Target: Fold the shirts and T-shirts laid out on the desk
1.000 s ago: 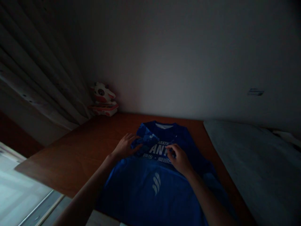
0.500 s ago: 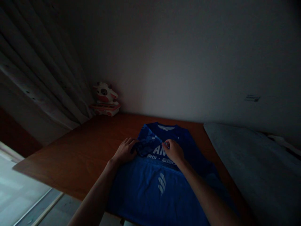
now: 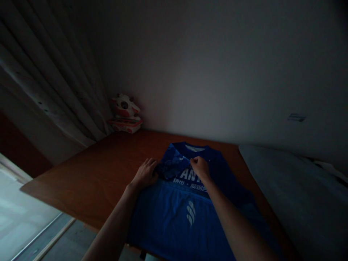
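Observation:
A blue jersey (image 3: 168, 217) with white lettering and a pale wing-like logo lies front up, its collar towards the wall. Its left sleeve (image 3: 174, 163) is folded inwards across the chest. My right hand (image 3: 200, 167) pinches the sleeve's end above the lettering, fingers closed. At the jersey's left edge, my left hand (image 3: 146, 174) has its fingers bent round the cloth by the fold; the fingertips are partly hidden. My right forearm covers part of the lettering and of the right side.
The jersey lies on a brown wooden board (image 3: 89, 174). A red and white cow-shaped toy (image 3: 126, 112) stands at the back left, near a curtain (image 3: 59, 79). A grey covered surface (image 3: 293, 181) borders the board on the right. Behind is a wall (image 3: 206, 72).
My right hand has moved slightly up and away with the sleeve's end, uncovering more of the lettering. My left hand stays at the fold. The whole view has shifted a little.

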Demonstrator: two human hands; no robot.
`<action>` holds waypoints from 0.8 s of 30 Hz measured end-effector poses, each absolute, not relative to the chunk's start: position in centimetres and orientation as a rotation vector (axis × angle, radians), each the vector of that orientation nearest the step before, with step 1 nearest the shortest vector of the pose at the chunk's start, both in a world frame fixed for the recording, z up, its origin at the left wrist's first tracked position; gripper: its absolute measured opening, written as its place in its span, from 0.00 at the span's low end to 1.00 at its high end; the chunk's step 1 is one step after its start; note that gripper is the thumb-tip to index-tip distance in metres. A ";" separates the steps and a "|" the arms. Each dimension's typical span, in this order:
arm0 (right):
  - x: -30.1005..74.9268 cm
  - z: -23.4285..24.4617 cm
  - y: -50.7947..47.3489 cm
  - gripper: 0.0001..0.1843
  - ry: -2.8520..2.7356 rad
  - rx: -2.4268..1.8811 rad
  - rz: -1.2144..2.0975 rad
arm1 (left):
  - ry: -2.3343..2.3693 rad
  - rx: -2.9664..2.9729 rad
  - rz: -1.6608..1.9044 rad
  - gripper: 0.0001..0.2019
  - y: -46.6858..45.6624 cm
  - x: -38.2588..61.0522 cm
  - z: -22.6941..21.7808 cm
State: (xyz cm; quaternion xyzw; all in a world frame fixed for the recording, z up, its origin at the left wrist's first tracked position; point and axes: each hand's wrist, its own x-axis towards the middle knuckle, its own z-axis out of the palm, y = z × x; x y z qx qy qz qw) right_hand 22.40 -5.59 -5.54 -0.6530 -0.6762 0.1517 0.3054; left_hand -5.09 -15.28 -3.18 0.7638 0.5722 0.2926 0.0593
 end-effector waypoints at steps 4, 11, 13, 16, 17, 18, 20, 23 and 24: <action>22.7 -5.5 -5.1 0.10 -1.743 -1.681 0.433 | 1.724 2.324 0.914 0.24 -15.3 -5.4 -3.2; 23.4 -5.4 -5.1 0.09 -1.779 -1.700 0.425 | 1.699 2.418 0.750 0.16 -15.3 -5.5 -3.2; 23.3 -5.2 -5.8 0.10 -1.827 -1.700 0.415 | 1.683 2.414 0.729 0.17 -15.3 -5.4 -3.1; 22.7 -4.5 -7.1 0.18 -1.905 -1.675 0.347 | 1.660 2.424 0.729 0.18 -15.3 -5.2 -2.9; 22.4 -4.2 -7.6 0.20 -1.947 -1.663 0.281 | 1.652 2.444 0.727 0.17 -15.3 -5.2 -2.8; 22.2 -3.9 -8.1 0.20 -2.001 -1.641 0.203 | 1.644 2.475 0.725 0.16 -15.3 -5.2 -2.8; 21.6 -3.3 -9.3 0.19 -2.146 -1.529 0.071 | 1.625 2.548 0.723 0.15 -15.4 -5.2 -2.8; 20.9 -3.2 -11.4 0.18 -2.366 -1.243 0.101 | 1.625 2.627 0.680 0.16 -15.5 -5.3 -2.8; 20.7 -3.3 -12.3 0.19 -2.415 -1.170 0.140 | 1.634 2.639 0.662 0.16 -15.5 -5.4 -2.8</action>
